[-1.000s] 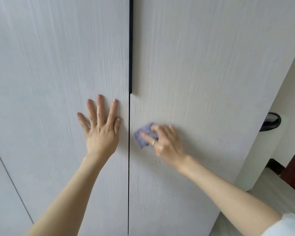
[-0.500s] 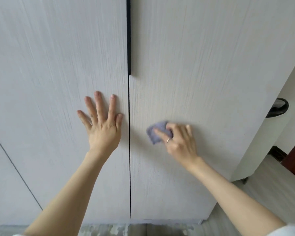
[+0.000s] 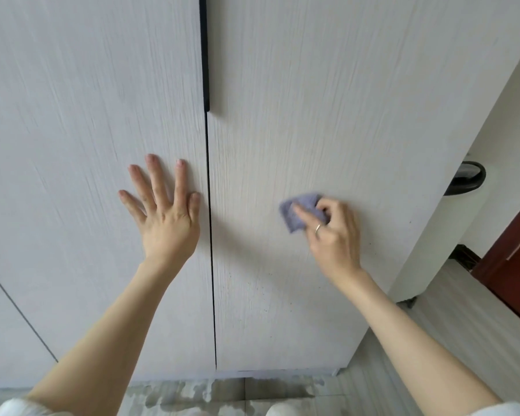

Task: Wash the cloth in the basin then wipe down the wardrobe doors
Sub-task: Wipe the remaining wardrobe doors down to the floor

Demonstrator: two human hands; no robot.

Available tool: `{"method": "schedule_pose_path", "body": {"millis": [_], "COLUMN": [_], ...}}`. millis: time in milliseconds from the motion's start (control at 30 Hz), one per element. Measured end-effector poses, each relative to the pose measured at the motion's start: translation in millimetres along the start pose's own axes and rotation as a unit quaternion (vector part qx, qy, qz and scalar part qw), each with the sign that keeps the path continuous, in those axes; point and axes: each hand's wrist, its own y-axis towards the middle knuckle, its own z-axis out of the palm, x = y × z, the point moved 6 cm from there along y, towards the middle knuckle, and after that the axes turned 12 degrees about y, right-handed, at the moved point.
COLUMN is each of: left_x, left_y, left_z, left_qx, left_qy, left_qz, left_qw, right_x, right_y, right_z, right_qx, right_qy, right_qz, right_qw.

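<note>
Two pale wood-grain wardrobe doors fill the view, the left door [image 3: 87, 100] and the right door [image 3: 342, 100], split by a dark vertical gap. My left hand [image 3: 165, 214] lies flat with fingers spread on the left door, just beside the gap. On the right door, my right hand [image 3: 333, 232] presses a small folded purple cloth [image 3: 300, 211] against the panel at mid height. A ring shows on one finger of that hand. No basin is in view.
A black handle strip [image 3: 204, 55] runs down the top of the gap. At the right stand a white wall with a dark round fitting [image 3: 467, 178] and a dark red door [image 3: 514, 265]. Light floor [image 3: 463, 310] lies below; wet patches [image 3: 192, 391] mark the floor under the doors.
My right hand has slid the cloth to the right across the right door, away from the gap. The left hand stays flat in place. The view has tilted down, showing the doors' bottom edge.
</note>
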Motion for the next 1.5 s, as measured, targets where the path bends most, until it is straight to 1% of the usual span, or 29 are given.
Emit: {"method": "schedule_pose_path", "body": {"millis": [67, 100, 167, 233, 267, 333, 367, 433, 467, 533, 567, 600, 667, 733, 767, 867, 900, 967, 1000, 1033, 1133, 1167, 1233, 1333, 1433, 1500], "left_x": [-1, 0, 0, -1, -2, -4, -5, -7, -7, -8, -8, -9, -10, -10, -10, -9, -10, -11, -12, -12, -13, -13, -13, -12, -12, -13], "left_y": [-1, -1, -1, -3, -4, -9, -12, -14, -15, -15, -15, -15, -16, -16, -16, -17, -17, -17, -17, -17, -17, -17, -17, -17, -16, -16], "left_z": [0, -1, -1, 0, 1, 5, 7, 9, 9, 9, 9, 9, 9, 9, 9, 9, 9, 9, 10, 10, 11, 11, 11, 11, 12, 12], "left_qx": [0.003, 0.005, 0.008, 0.015, 0.021, 0.038, 0.044, 0.048, 0.051, 0.053, 0.052, 0.051, 0.049, 0.046, 0.044, 0.038, 0.037, 0.035, 0.035, 0.033, 0.025, 0.024, 0.02, 0.016, 0.011, 0.007], "left_qy": [-0.003, -0.004, -0.003, -0.005, -0.008, -0.017, -0.021, -0.031, -0.036, -0.042, -0.043, -0.045, -0.047, -0.05, -0.052, -0.053, -0.053, -0.057, -0.06, -0.064, -0.066, -0.068, -0.069, -0.067, -0.067, -0.069], "left_qz": [-0.007, -0.011, -0.014, -0.015, -0.019, -0.036, -0.044, -0.054, -0.056, -0.059, -0.06, -0.061, -0.064, -0.068, -0.069, -0.069, -0.069, -0.072, -0.074, -0.075, -0.077, -0.077, -0.08, -0.078, -0.078, -0.077], "left_qw": [1.0, 1.0, 1.0, 1.0, 1.0, 0.998, 0.998, 0.997, 0.997, 0.996, 0.996, 0.996, 0.996, 0.995, 0.995, 0.995, 0.995, 0.995, 0.995, 0.995, 0.995, 0.994, 0.994, 0.995, 0.995, 0.995], "right_x": [-15, -17, -17, -15, -16, -17, -20, -30, -32, -36, -41, -47, -49, -47, -47, -54, -57, -60, -61, -63, -73, -75, -77, -82, -85, -87], "right_y": [28, 32, 20, -17, -39, -77, -85, -75, -62, -23, -7, 3, 6, -20, -39, -92, -99, -90, -76, -57, 0, 11, 10, -46, -106, -107], "right_z": [-22, -26, -24, -12, -5, 9, 11, 5, -2, -27, -39, -46, -47, -36, -31, -17, -18, -25, -32, -41, -70, -77, -79, -64, -50, -53], "right_qx": [-0.084, -0.107, -0.108, -0.061, -0.022, 0.086, 0.121, 0.149, 0.131, 0.013, -0.047, -0.09, -0.115, -0.083, -0.051, 0.085, 0.108, 0.125, 0.116, 0.091, -0.031, -0.068, -0.101, -0.073, 0.016, 0.049], "right_qy": [0.015, 0.019, 0.024, 0.018, 0.016, 0.004, 0.001, -0.012, -0.012, -0.004, -0.002, 0.003, 0.011, 0.005, 0.0, -0.021, -0.028, -0.029, -0.032, -0.036, -0.043, -0.045, -0.05, -0.056, -0.067, -0.07], "right_qz": [0.072, 0.089, 0.085, 0.081, 0.082, 0.084, 0.095, 0.141, 0.143, 0.139, 0.145, 0.16, 0.165, 0.142, 0.134, 0.131, 0.114, 0.057, 0.045, 0.049, 0.106, 0.114, 0.109, 0.139, 0.184, 0.171], "right_qw": [0.994, 0.99, 0.99, 0.995, 0.996, 0.993, 0.988, 0.979, 0.981, 0.99, 0.988, 0.983, 0.98, 0.986, 0.99, 0.987, 0.987, 0.99, 0.992, 0.994, 0.993, 0.99, 0.988, 0.986, 0.981, 0.982]}}
